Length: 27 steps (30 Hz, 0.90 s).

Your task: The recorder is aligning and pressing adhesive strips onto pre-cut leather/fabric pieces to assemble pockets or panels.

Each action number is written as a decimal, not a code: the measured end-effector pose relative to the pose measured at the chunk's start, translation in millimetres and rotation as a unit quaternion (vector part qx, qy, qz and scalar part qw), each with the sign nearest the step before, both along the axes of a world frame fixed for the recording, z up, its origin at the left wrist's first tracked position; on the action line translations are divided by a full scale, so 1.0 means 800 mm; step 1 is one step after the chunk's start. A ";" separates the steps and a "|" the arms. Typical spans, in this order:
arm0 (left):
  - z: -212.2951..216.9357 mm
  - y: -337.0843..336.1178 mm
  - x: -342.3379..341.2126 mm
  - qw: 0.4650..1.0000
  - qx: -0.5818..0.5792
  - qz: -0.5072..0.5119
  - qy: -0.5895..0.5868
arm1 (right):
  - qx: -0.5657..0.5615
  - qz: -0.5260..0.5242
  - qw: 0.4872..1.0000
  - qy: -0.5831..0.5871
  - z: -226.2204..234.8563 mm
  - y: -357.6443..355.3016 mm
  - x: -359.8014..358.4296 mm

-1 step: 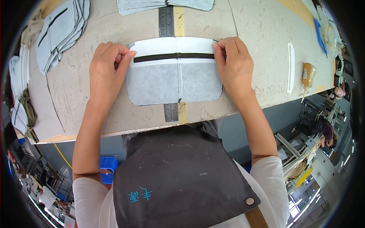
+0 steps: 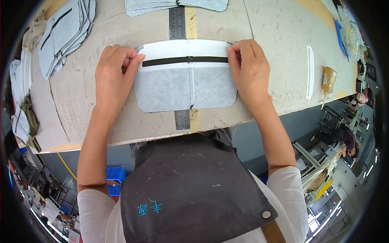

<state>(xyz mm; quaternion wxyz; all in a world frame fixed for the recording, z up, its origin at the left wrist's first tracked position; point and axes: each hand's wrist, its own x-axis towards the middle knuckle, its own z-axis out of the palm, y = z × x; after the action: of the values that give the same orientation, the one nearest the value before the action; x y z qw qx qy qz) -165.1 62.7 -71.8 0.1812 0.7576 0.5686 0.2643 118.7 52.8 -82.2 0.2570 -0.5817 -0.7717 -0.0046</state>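
A pale grey panel [image 2: 162, 91] with rounded corners lies flat on the worktable in front of me, with a seam down its middle. Across its upper part runs a white strip [image 2: 166, 49] with a long, narrow black slot [image 2: 168, 61] in it. My left hand [image 2: 115, 69] is closed, thumb and fingers pinching the panel's upper left edge at the strip's end. At the upper right edge my right hand [image 2: 251, 67] pinches likewise, its fingertips partly hidden. Under the panel passes a dark steel ruler [image 2: 177, 24], showing above and below it, beside a yellow tape strip [image 2: 191, 24].
Stacked grey panels lie at the far left [image 2: 60, 38] and at the far edge [image 2: 150, 5]. To the right are a narrow white strip [image 2: 310, 73], an amber glue bottle [image 2: 329, 79] and a blue tool [image 2: 341, 38]. The table's near edge [image 2: 219, 128] borders my apron.
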 end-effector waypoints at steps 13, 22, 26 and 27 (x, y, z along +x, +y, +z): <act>0.003 -0.001 0.008 0.999 -0.014 0.022 -0.021 | -0.030 0.114 0.993 0.016 0.012 -0.036 0.031; 0.006 -0.002 0.003 1.000 -0.012 0.008 0.009 | -0.012 0.141 0.987 -0.072 0.011 -0.043 0.032; 0.005 -0.002 -0.002 1.000 -0.004 0.001 0.011 | -0.024 0.167 0.974 -0.151 0.019 -0.044 0.028; 0.005 -0.002 -0.003 1.000 -0.005 0.001 0.012 | -0.022 0.167 0.974 -0.149 0.022 -0.045 0.026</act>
<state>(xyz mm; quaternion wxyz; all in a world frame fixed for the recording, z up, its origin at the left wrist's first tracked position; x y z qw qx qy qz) -167.3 60.9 -68.0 0.1775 0.7594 0.5728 0.2524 139.6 17.1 -64.8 0.1230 -0.4427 -0.8877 -0.0309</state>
